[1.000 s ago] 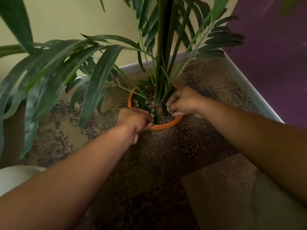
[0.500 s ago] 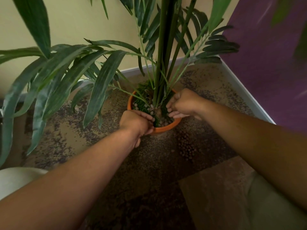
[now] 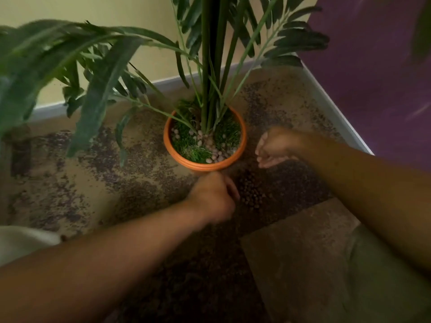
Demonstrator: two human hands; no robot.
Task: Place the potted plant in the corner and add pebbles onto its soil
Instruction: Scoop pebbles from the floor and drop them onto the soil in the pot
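The orange pot [image 3: 205, 165] stood in the corner on the speckled floor [image 3: 70, 194], pale pebbles [image 3: 207, 145] scattered over its green top. The left hand [image 3: 213, 197] was curled shut just below the rim; the right hand [image 3: 274, 148] hung loosely apart beside it. Pebble-adding seemed underway; next likely needs another handful.

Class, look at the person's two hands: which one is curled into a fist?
The left hand, just below the orange pot, is curled into a fist. The right hand, beside the rim, shows loosely spread fingers.
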